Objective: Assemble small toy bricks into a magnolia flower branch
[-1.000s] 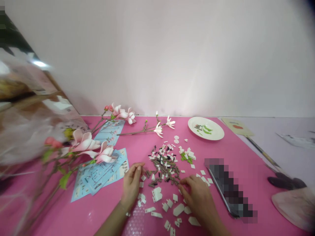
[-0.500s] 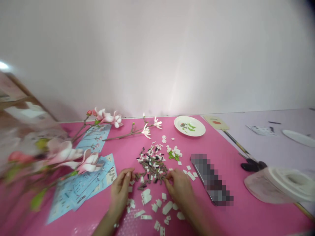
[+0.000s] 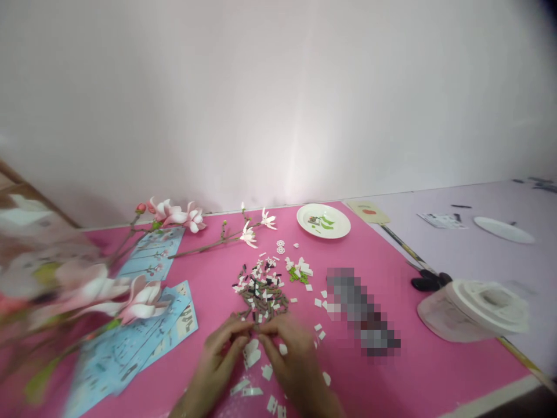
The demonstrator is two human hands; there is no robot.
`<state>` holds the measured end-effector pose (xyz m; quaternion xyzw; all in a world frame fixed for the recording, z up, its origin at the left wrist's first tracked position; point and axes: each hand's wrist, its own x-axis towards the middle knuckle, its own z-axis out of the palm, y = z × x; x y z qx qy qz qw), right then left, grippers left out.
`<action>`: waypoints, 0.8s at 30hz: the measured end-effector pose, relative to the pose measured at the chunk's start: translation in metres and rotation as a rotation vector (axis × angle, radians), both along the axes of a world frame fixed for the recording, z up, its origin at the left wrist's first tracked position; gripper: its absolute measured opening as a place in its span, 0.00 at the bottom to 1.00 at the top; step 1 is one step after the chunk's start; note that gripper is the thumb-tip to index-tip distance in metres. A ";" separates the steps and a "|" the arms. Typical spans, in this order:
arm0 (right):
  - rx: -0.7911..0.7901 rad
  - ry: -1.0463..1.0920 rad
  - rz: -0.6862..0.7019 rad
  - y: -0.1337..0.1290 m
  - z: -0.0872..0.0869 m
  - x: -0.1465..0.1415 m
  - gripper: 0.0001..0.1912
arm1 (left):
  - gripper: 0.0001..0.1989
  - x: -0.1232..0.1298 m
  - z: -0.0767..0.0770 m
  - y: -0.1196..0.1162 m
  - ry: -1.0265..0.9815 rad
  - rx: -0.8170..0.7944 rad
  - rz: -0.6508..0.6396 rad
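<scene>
My left hand [image 3: 223,351] and my right hand [image 3: 292,357] meet in front of a pile of small toy building bricks [image 3: 263,293], brown, white and black. Both pinch at the same spot, closed on what looks like a small brown building brick [image 3: 255,328], mostly hidden by the fingertips. Loose white building pieces [image 3: 252,391] lie between and below my wrists. Beyond the pile are bright green pieces with white ones [image 3: 299,271] and two white lacy rings [image 3: 281,247].
Built magnolia branches [image 3: 209,247] lie behind and at left, over blue instruction sheets [image 3: 178,325]. A white plate [image 3: 323,234] holds green pieces. To the right are a pixelated dark object [image 3: 361,313], a lidded tub [image 3: 465,313], black-handled scissors [image 3: 429,281] and a long-handled paddle [image 3: 369,212].
My hands have come together from either side of the brick pile, their fingertips now meeting in front of it. The view has turned slightly to the right.
</scene>
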<state>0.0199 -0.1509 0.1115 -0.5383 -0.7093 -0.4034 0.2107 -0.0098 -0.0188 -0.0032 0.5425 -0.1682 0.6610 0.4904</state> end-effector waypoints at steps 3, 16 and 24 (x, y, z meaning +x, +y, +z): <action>-0.024 0.024 0.058 0.005 -0.008 0.005 0.06 | 0.06 -0.002 0.003 0.001 -0.016 0.048 0.036; -0.081 0.071 0.078 0.003 -0.017 0.015 0.07 | 0.04 0.000 0.007 0.000 -0.066 0.102 0.067; -0.038 0.073 0.036 0.002 -0.019 0.021 0.07 | 0.05 0.000 0.001 -0.001 0.007 0.150 0.047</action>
